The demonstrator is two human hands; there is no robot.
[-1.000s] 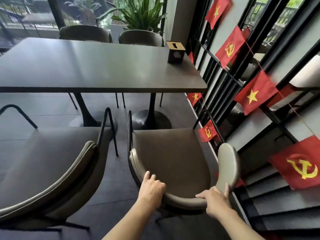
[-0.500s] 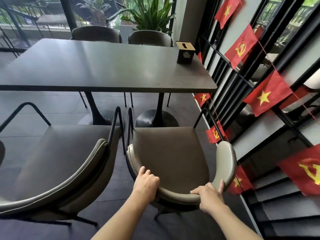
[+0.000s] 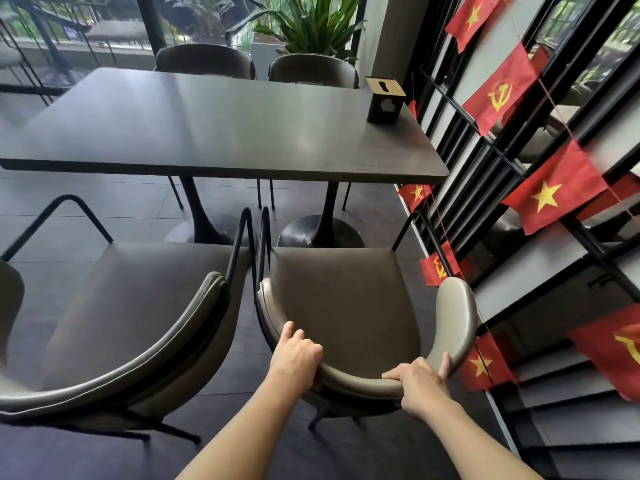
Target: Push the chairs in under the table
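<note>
A dark rectangular table (image 3: 221,133) on two pedestal bases stands ahead. In front of it, pulled out, is a grey-brown padded chair (image 3: 346,303) with a curved backrest and black metal arms. My left hand (image 3: 294,355) grips the left part of its backrest rim. My right hand (image 3: 420,379) grips the right part of that rim. A second matching chair (image 3: 114,317) stands to its left, also out from the table, almost touching the first at the arm frames.
Two more chairs (image 3: 207,60) are tucked in at the table's far side. A small black box (image 3: 384,98) sits on the table's right end. A black metal grille with red flags (image 3: 550,199) runs close along the right. Potted plants (image 3: 311,26) stand behind.
The held chair has slid forward toward the table and turned squarer to it, closing the gap to the left chair. Both hands kept their grip on the backrest.
</note>
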